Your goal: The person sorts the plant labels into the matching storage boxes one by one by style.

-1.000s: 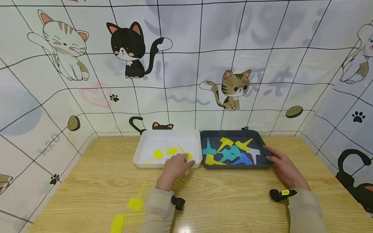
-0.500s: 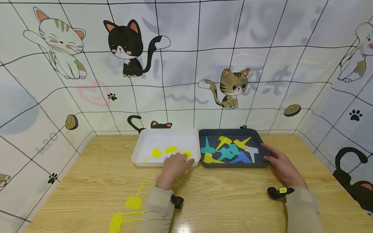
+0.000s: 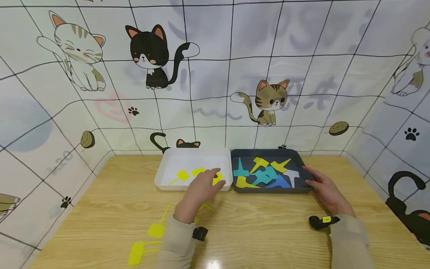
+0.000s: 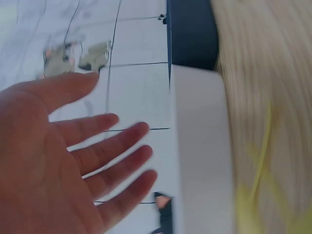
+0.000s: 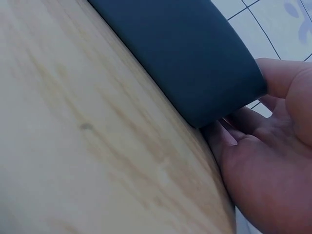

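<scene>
While the left hand [image 3: 201, 185] hung over the front edge of the white tray [image 3: 174, 158], just left of the frame's centre, its thumb and fingers stood apart. The left wrist view showed nothing between them. Three flat yellow pieces lay inside: a left piece [image 3: 183, 175], a middle piece [image 3: 197, 171] and a right piece [image 3: 217, 179], the last partly hidden behind the fingers; contact with it could not be told.

The right hand [image 3: 327, 192], right of centre, gripped the right end of the dark tray [image 3: 273, 190], which held yellow, teal, blue and pale pieces. The two trays stood side by side on the counter [image 3: 262, 228]. More yellow lay at the frame's lower left: a single-stemmed piece [image 3: 156, 230] and, below it, a two-stemmed piece [image 3: 136, 253]. Another bit of yellow [image 3: 206, 206] showed beside the left wrist.

Step in hand, as judged: placing or straightening yellow pieces in the white tray. Good practice seemed to call for a light fingertip pinch on a stem or edge, since such thin shapes looked hard to lift once flat. Spacing them singly would have limited overlap. Lifting the left cuff well clear mattered too, with loose stems lying near it. The right grip needed only gentle pressure, lest the dark tray nudge its neighbour
</scene>
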The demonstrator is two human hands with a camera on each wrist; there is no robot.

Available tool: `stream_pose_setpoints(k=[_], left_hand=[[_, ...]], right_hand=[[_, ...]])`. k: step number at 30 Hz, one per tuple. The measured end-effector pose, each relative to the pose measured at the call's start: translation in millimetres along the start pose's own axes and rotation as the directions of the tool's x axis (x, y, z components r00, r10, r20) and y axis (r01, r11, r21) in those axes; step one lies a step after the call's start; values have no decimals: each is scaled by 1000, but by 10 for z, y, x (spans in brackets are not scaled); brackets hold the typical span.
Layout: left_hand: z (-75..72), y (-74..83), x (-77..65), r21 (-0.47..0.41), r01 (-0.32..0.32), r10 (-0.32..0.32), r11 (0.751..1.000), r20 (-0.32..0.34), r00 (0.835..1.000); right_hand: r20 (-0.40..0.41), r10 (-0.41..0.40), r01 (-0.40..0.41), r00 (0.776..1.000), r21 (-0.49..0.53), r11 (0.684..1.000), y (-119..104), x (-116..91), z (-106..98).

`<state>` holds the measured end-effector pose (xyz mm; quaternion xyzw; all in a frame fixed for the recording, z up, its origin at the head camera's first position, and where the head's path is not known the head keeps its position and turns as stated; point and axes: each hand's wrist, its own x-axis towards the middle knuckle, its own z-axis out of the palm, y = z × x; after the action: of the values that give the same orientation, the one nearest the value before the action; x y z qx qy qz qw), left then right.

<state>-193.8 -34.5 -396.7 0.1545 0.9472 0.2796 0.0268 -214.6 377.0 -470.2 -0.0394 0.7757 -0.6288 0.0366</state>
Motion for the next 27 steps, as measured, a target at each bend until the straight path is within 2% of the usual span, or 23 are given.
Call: stream_pose_setpoints(k=[3, 7, 13, 15, 22, 27], left_hand=[[-167, -15, -207, 74, -22, 24, 997, -28, 999], [-405, -122, -496, 185, -49, 60, 981, -54, 997], [-661, -359, -876, 332, 19, 6, 943, -73, 997], [-710, -439, -985, 366, 35, -13, 930, -63, 998], [-776, -651, -1269, 474, 32, -41, 880, 9, 999], [-745, -824, -1507, 520, 94, -141, 849, 51, 989]], right_hand=[[1, 14, -14, 1000, -42, 999, 5, 51, 34], [-18, 29, -31, 999, -106, 994, 1, 74, 27], [-39, 43, -48, 998, -158, 986, 3, 4, 3], [-43, 46, -53, 998, -168, 984, 6, -2, 10], [-21, 7, -8, 1000, -72, 997, 27, 34, 15], [-23, 5, -7, 1000, -76, 997, 63, 53, 7]])
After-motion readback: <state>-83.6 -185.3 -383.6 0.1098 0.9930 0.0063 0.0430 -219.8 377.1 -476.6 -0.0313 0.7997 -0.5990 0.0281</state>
